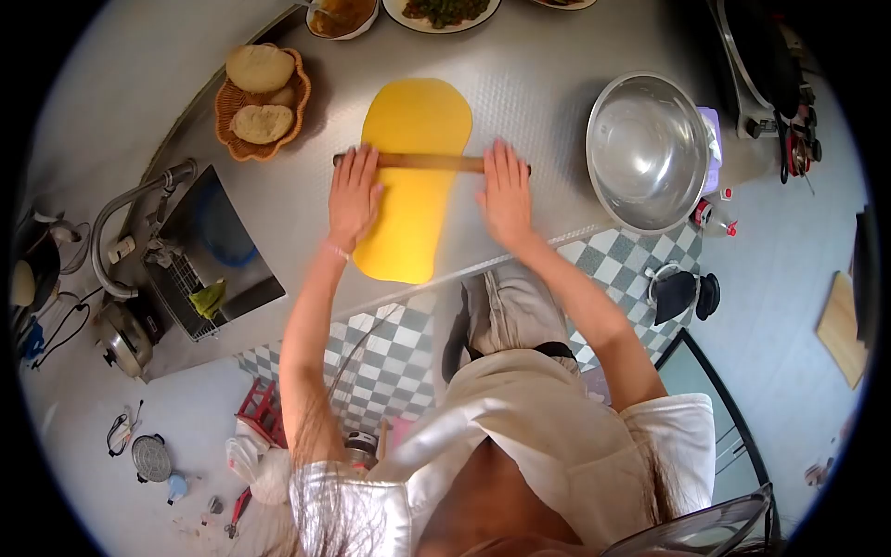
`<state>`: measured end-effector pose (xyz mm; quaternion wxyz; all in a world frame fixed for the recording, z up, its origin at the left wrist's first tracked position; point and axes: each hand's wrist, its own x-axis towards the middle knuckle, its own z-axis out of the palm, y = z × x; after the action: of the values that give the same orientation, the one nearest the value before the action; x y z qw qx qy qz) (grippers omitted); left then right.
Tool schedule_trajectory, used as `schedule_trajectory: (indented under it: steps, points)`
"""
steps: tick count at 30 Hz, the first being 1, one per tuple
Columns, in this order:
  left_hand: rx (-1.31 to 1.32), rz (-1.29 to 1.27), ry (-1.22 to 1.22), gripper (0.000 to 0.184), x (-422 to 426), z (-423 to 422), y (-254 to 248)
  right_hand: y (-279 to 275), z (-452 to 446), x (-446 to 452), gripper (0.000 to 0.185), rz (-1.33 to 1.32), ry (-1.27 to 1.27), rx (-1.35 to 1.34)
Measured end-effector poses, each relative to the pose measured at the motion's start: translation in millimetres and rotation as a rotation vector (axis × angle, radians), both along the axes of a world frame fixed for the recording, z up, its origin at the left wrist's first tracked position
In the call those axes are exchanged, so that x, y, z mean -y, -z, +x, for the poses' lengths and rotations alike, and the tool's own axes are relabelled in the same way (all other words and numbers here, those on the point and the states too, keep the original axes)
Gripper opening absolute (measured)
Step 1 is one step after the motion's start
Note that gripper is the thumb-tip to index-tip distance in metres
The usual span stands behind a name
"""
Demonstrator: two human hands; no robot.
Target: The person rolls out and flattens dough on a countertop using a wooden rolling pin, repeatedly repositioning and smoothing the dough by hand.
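Observation:
A long sheet of yellow dough point(414, 116) lies flat on the metal counter, narrower at its middle. Across it rests a wooden rolling pin point(429, 162). My left hand point(355, 200) is laid over the pin's left end, its stretched fingers on top of the wood and its thumb beside the dough. At the other end, my right hand point(506, 200) lies with straight fingers over the pin, just right of the dough. Both palms face down, and neither hand is wrapped round the pin. The undersides of my fingers are hidden.
A wicker basket point(300, 110) of round breads stands at the back left, above the sink point(269, 283). To the right is a large metal bowl point(645, 153). A plate of food point(444, 26) and a bowl point(362, 23) sit at the far edge. A bottle point(713, 218) lies beyond the metal bowl.

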<state>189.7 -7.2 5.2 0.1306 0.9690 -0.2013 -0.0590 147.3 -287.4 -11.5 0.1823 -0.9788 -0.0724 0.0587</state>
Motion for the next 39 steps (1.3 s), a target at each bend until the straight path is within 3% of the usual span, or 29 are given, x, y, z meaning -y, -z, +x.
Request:
schedule_trajectory:
  steps: [4, 7, 9, 12, 15, 18, 22, 27, 31, 36, 39]
  points:
    - [-0.08, 0.06, 0.019, 0.051, -13.0, -32.3, -23.3, -11.2, -41.0, -5.5, 0.072, 0.142, 0.006, 0.059]
    - [0.082, -0.146, -0.155, 0.051, 4.3, -16.6, -19.3, -4.4, -14.4, -2.6, 0.07, 0.118, 0.049, 0.159]
    - [0.117, -0.098, -0.15, 0.054, 13.0, -5.4, -9.6, -10.4, 10.9, -5.5, 0.068, 0.093, 0.124, 0.217]
    - [0.074, 0.021, -0.072, 0.058, 8.8, -21.6, 10.6, 4.5, -17.9, -10.6, 0.064, 0.062, 0.072, 0.1]
    - [-0.009, 0.09, 0.004, 0.055, -9.5, -64.0, -10.7, 5.2, -71.8, -16.0, 0.058, 0.068, -0.001, 0.129]
    - [-0.017, 0.144, 0.014, 0.054, -19.8, -110.3, -34.9, -3.3, -91.7, -20.5, 0.049, 0.251, 0.02, -0.029]
    - [-0.06, -0.111, -0.315, 0.051, -10.7, -197.7, -62.0, -0.7, -98.2, -18.9, 0.034, 0.342, -0.173, -0.123]
    - [-0.043, -0.322, -0.798, 0.045, 32.2, -311.7, -87.4, -7.3, -68.2, 25.4, 0.033, 0.431, -0.023, 0.035]
    - [-0.036, -0.358, -1.109, 0.042, 82.8, -387.4, -73.1, -10.6, -1.3, 49.4, 0.034, 0.272, -0.023, 0.105]
    - [-0.095, -0.442, -1.285, 0.041, 141.0, -417.2, -48.4, -14.3, 10.7, 19.5, 0.035, 0.306, -0.378, 0.099]
    - [-0.073, -0.487, -1.269, 0.04, 154.4, -402.3, -61.1, -32.5, 5.0, -20.3, 0.052, 0.277, -0.42, -0.046]
